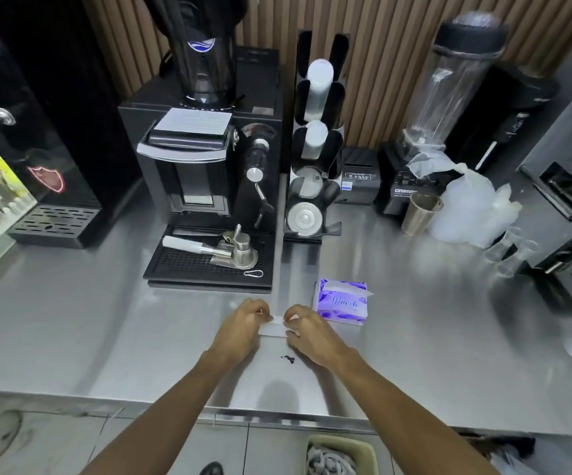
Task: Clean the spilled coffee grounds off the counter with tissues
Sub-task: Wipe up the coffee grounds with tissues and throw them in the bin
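Observation:
A small dark clump of coffee grounds (pixel 288 358) lies on the steel counter (pixel 106 337), just in front of my hands. A white tissue (pixel 274 326) stretches between them above the counter. My left hand (pixel 243 325) pinches its left end with curled fingers. My right hand (pixel 308 332) pinches its right end. A purple tissue pack (pixel 341 301) lies on the counter just right of my right hand, with a sheet sticking out at its top.
An espresso machine (pixel 209 173) with a drip tray and portafilter (pixel 209 250) stands behind my hands. A cup and lid holder (pixel 315 149), a blender (pixel 449 108), a metal cup (pixel 420 214) and plastic bags (pixel 473 210) stand further right. A bin (pixel 341 454) sits below the counter edge.

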A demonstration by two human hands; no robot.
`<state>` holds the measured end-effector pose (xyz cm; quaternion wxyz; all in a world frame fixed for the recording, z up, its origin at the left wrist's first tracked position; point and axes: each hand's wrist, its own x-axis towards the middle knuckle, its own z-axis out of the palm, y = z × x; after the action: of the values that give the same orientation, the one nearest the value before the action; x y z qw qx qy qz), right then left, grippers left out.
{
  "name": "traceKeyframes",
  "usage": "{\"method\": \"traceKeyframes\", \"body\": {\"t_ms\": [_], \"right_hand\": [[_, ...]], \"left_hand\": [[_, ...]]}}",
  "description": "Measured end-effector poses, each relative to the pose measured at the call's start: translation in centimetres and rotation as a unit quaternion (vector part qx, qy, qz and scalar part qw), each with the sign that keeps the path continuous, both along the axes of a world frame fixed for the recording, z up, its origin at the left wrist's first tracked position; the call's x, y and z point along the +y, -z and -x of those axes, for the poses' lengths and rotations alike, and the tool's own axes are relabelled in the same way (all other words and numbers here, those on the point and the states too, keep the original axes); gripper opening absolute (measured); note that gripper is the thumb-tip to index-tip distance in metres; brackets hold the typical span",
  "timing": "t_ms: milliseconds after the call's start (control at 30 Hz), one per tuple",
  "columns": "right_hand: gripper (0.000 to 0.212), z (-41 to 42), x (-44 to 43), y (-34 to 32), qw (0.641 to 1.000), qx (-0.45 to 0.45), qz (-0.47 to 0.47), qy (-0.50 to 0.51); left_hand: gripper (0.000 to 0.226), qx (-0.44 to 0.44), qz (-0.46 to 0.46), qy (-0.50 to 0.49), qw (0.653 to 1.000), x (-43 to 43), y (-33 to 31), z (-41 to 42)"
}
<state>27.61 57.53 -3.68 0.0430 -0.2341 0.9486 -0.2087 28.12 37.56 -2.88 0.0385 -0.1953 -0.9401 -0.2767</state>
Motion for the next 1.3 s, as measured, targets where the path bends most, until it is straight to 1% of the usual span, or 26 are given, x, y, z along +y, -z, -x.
{"method": "traceKeyframes", "body": {"t_ms": [33, 67, 100, 133, 200, 267, 333, 400, 500, 667, 867, 900, 1000, 1033, 1100, 1167, 1200, 1300], "right_hand": [[0.018, 0.5, -0.1, 0.3, 0.999, 0.010, -0.039, -0.024], [0.020, 0.8, -0.2, 0.6, 0.996, 0.032, -0.069, -0.038], [0.020, 1.1, -0.1, 0.8, 0.993, 0.066, -0.088, -0.046], [0.016, 1.3, -0.1, 0.9, 0.988, 0.103, -0.101, -0.053], [0.009, 1.1, 0.1, 0.8, 0.977, 0.147, -0.144, -0.062], [0.005, 0.2, 0.4, 1.0, 0.974, 0.164, -0.149, -0.049], [0.003, -1.2, 0.7, 1.7, 0.978, 0.169, -0.117, -0.026], [0.003, -2.6, 1.0, 2.4, 0.982, 0.164, -0.089, -0.016], [0.011, -4.2, 1.4, 2.7, 0.983, 0.166, -0.080, -0.003], [0.020, -6.0, 1.5, 2.4, 0.986, 0.155, -0.057, 0.001], [0.025, -7.2, 1.8, 1.9, 0.990, 0.135, -0.022, -0.010], [0.026, -7.2, 1.8, 1.9, 0.991, 0.132, -0.026, -0.011], [0.024, -7.1, 1.7, 1.7, 0.990, 0.120, -0.072, -0.010], [0.023, -7.2, 1.7, 1.5, 0.989, 0.120, -0.080, -0.010], [0.024, -7.3, 1.6, 0.8, 0.992, 0.100, -0.079, 0.002], [0.030, -7.4, 1.7, 0.3, 0.994, 0.076, -0.068, 0.026], [0.034, -7.5, 1.8, 0.0, 0.995, 0.065, -0.066, 0.036], [0.037, -7.4, 2.3, -0.2, 0.997, 0.005, -0.057, 0.043]], "left_hand": [[0.040, -0.011, 0.032, 0.009, 0.999, -0.1, 0.7, 0.2], [0.040, -0.003, 0.077, 0.029, 0.997, -0.2, 1.5, 0.4], [0.038, -0.001, 0.098, 0.043, 0.994, -0.3, 2.3, 0.6], [0.036, -0.005, 0.100, 0.051, 0.994, -0.4, 2.8, 0.7], [0.033, 0.003, 0.090, 0.061, 0.994, -0.6, 3.3, 0.6], [0.030, 0.038, 0.092, 0.081, 0.992, -0.7, 3.4, 0.1], [0.028, 0.087, 0.106, 0.107, 0.985, -0.5, 3.7, -0.8], [0.030, 0.098, 0.113, 0.129, 0.980, -0.4, 4.2, -1.8], [0.035, 0.108, 0.124, 0.152, 0.975, -0.3, 4.5, -3.1], [0.043, 0.123, 0.124, 0.149, 0.973, -0.2, 4.1, -4.5], [0.052, 0.097, 0.139, 0.149, 0.974, 0.2, 3.9, -6.2], [0.050, 0.093, 0.142, 0.143, 0.975, 0.2, 3.7, -6.4], [0.033, 0.086, 0.134, 0.120, 0.980, 0.5, 2.8, -7.0], [0.031, 0.084, 0.131, 0.113, 0.981, 0.5, 2.6, -7.1], [0.027, 0.087, 0.135, 0.114, 0.980, 0.4, 2.3, -6.9], [0.014, 0.099, 0.146, 0.118, 0.977, 0.5, 2.0, -6.7], [0.010, 0.099, 0.155, 0.117, 0.976, 0.6, 1.8, -6.5], [0.019, 0.076, 0.163, 0.113, 0.977, 1.2, 1.6, -6.3]]}}
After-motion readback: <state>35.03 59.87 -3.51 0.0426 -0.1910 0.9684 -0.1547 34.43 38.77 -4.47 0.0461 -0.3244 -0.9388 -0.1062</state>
